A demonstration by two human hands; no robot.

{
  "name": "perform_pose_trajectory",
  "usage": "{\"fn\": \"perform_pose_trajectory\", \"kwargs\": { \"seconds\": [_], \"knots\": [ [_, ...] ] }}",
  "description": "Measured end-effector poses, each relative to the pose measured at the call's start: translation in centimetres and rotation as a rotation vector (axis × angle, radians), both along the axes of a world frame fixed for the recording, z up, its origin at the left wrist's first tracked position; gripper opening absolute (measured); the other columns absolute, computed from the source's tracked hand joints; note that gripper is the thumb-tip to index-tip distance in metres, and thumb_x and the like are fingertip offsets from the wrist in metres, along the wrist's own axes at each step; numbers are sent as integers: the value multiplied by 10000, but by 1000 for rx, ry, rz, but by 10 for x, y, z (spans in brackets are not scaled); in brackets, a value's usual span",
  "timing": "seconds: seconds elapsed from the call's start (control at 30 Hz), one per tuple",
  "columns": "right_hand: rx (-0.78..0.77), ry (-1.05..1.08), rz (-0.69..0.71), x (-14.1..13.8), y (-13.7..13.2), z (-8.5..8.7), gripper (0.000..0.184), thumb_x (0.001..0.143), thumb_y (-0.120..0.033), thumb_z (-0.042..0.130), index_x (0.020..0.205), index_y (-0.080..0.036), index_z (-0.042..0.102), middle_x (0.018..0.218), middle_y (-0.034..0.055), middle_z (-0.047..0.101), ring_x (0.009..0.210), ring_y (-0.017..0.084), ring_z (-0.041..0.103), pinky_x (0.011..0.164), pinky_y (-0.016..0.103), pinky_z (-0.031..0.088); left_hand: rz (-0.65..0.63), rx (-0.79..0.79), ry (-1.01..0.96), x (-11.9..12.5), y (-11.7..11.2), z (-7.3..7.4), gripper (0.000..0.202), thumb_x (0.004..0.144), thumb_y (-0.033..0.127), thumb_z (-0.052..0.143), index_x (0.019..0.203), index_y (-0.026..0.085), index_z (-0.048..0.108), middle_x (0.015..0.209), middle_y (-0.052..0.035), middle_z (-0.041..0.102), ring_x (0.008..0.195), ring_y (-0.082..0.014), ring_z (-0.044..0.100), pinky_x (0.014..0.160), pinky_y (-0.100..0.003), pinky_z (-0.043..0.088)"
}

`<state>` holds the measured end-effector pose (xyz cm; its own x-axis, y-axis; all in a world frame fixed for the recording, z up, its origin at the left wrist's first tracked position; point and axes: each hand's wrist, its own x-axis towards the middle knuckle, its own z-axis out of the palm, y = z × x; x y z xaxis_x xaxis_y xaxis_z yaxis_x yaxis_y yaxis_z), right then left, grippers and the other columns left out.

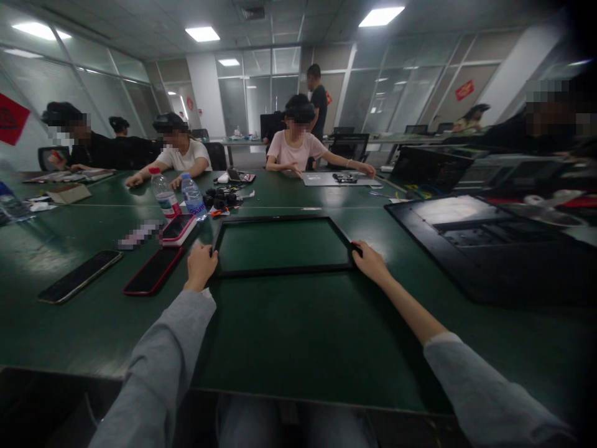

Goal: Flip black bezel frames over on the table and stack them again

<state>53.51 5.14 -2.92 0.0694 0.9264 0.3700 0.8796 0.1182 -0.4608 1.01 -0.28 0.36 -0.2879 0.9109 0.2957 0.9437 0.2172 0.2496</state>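
Frame (pixel 284 270) gripped by its two short sides over a green tabletop (pixel 308 336)

The person's left hand (pixel 201 267) is curled around the left bar of the thin black rectangular frame, and the right hand (pixel 370 261) is closed about the right bar, roughly opposite. Both grips are narrow, the fingers wrapped around the slim edges. The frame lies in front of the person, one long bar nearer and the other farther, and the green surface shows through its opening. Whether the near bar touches the tabletop or hangs just above it cannot be told. Both forearms reach forward from grey sleeves (pixel 163 336).

Just left of the left hand lies a red-edged phone (pixel 153 270), with a black phone (pixel 80 277) farther left. Beyond them a pink-edged phone (pixel 178 228) rests on a white box (pixel 185 234), near a red-capped bottle (pixel 164 194) and a blue-capped bottle (pixel 193 198), both with clear sides. Well to the right of the right hand lies a large black panel (pixel 438 249).

Across the table, a person in a pink shirt (pixel 289 149) reaches over a flat grey panel (pixel 321 179). To that person's side sits another in a white shirt (pixel 198 155); someone in a dark shirt (pixel 319 106) stands behind.
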Motion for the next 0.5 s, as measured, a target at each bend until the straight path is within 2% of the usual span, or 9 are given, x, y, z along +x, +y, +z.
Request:
{"fn": "perform_pose_trajectory", "kwargs": {
  "seconds": [0.23,0.5],
  "knots": [
    [-22,-5,3,-1,-2,3,446,901,-267,468,1311,-160,608,1244,147,688,1123,312,661,1000,461,505,1,-47,24,2,-2,4,409,954,364,470,1229,158,692,1271,-172,623,1191,-310,560,973,-403,469],
    [25,6,95,1,-3,5,507,842,-199,497,1334,-207,622,1187,87,714,1046,262,674,941,410,528,70,-68,87,4,-6,2,450,953,417,478,1299,189,655,1319,-170,601,1232,-348,523,964,-458,466]
  ]
}}
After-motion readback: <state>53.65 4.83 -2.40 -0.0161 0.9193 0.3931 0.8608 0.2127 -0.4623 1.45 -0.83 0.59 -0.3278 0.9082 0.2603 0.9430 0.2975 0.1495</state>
